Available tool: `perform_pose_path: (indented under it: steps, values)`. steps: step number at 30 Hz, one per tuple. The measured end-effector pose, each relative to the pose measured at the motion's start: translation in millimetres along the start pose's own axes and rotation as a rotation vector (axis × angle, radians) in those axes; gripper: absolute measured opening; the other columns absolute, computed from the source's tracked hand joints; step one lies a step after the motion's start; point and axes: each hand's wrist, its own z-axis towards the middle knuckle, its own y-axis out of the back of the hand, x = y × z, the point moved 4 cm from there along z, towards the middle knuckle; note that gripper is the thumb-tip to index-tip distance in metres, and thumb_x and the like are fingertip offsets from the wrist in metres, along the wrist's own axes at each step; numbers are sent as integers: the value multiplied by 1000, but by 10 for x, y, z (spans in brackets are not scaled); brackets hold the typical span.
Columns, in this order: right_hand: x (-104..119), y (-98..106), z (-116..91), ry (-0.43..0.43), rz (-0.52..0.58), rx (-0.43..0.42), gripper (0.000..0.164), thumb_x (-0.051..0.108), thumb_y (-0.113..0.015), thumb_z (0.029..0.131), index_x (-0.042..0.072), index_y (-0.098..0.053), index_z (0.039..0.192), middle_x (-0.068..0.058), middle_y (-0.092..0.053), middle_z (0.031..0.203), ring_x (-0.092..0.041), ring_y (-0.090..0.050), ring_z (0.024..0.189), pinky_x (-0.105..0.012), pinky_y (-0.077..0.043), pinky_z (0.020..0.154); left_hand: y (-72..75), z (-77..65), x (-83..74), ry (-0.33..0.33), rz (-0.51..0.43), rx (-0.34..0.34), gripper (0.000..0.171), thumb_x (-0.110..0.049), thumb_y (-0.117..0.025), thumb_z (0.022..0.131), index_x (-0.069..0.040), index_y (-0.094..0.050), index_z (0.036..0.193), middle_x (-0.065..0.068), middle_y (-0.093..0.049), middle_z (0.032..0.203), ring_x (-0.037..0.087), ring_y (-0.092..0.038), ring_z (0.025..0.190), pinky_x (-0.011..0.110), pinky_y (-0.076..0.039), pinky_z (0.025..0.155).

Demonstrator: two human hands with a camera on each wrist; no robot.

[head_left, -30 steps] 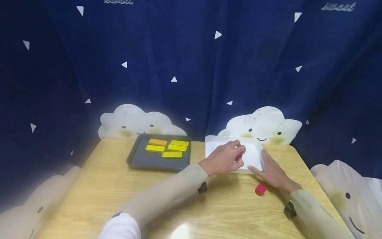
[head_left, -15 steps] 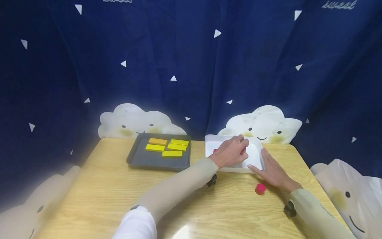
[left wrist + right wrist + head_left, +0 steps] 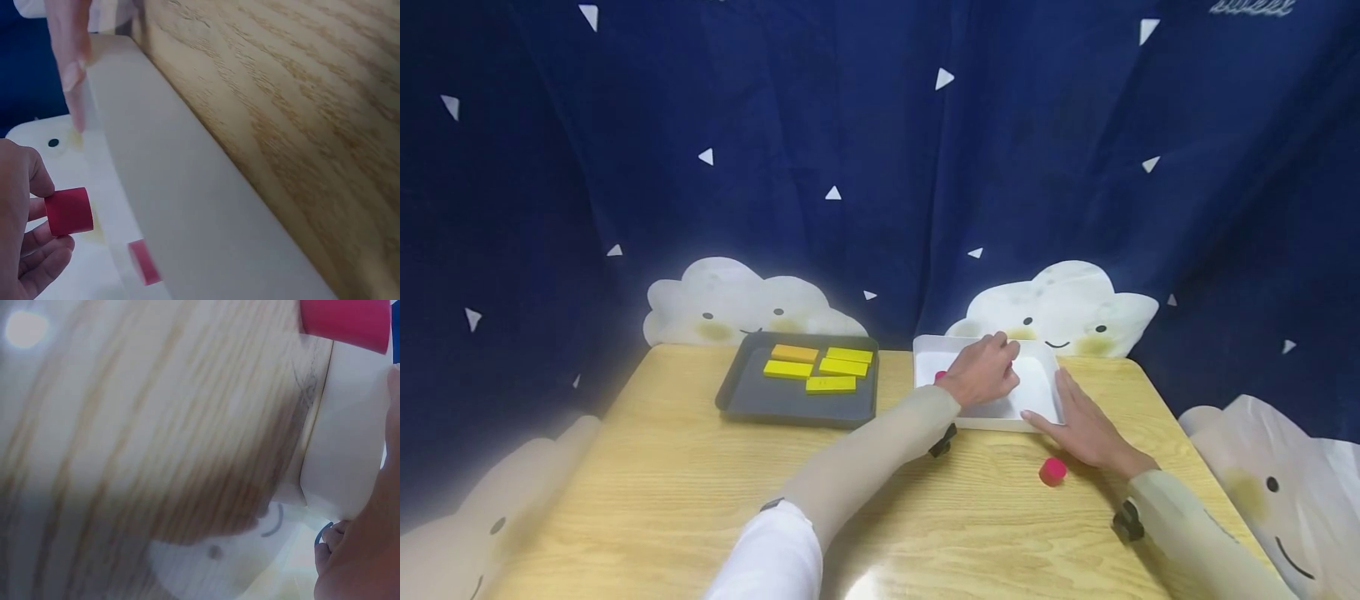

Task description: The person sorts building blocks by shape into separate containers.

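Observation:
Over the white tray [image 3: 1042, 387], my left hand [image 3: 983, 372] pinches a red cylinder [image 3: 70, 212] between thumb and fingers, plain in the left wrist view. From the head view the hand mostly hides that piece. Another red piece [image 3: 940, 377] shows inside the tray, partly behind the left hand. My right hand [image 3: 1084, 427] lies along the tray's right end with straight fingers, its thumb at the near right corner. On the tabletop just in front of the right hand stands a further red cylinder [image 3: 1052, 472].
To the left, a dark grey tray [image 3: 760, 400] holds several yellow blocks [image 3: 831, 384] and one orange block [image 3: 794, 354]. Both trays stand near the far edge of the wooden table [image 3: 647, 483]. A dark blue curtain [image 3: 775, 150] hangs behind it.
My left hand has shifted a little right and away from me over the white tray, uncovering the red piece at its left. The right hand stays in place.

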Motion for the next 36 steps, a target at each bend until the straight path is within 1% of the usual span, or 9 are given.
perform_pose_path:
  steps: [5, 13, 21, 25, 36]
  values:
    - [5, 9, -4, 4, 5, -2, 120, 71, -58, 100, -7, 4, 167, -34, 0, 175, -57, -10, 159, -75, -17, 125, -104, 37, 21, 23, 8, 53, 19, -23, -65, 98, -13, -68, 114, 2, -62, 100, 14, -59, 85, 24, -55, 71]
    - [-16, -2, -5, 4, 4, -7, 120, 70, -59, 100, -8, 3, 167, -34, 1, 175, -57, -10, 159, -74, -17, 125, -240, 69, 36, 43, 12, 96, 18, -23, -68, 96, -13, -68, 111, 1, -63, 100, 15, -61, 87, 26, -56, 74]
    - [-19, 0, 3, 1, 6, -5, 120, 71, -59, 100, -6, 3, 168, -32, 1, 176, -56, -10, 160, -74, -17, 125, -310, 61, 52, 63, -2, 156, 18, -22, -69, 97, -14, -68, 112, 1, -63, 101, 14, -61, 89, 26, -55, 75]
    - [-5, 13, -6, -4, 10, -2, 121, 71, -59, 100, -6, 3, 168, -32, 2, 176, -56, -10, 160, -75, -16, 125, -318, 72, 52, 66, -5, 164, 17, -22, -69, 97, -14, -68, 112, 1, -62, 100, 14, -61, 87, 26, -54, 73]
    - [6, 21, -18, -1, 21, -7, 120, 70, -60, 100, -6, 3, 168, -31, 3, 176, -57, -10, 159, -74, -16, 125, -370, 64, 55, 49, 14, 192, 16, -24, -68, 98, -14, -68, 112, 1, -63, 98, 14, -60, 82, 26, -53, 69]
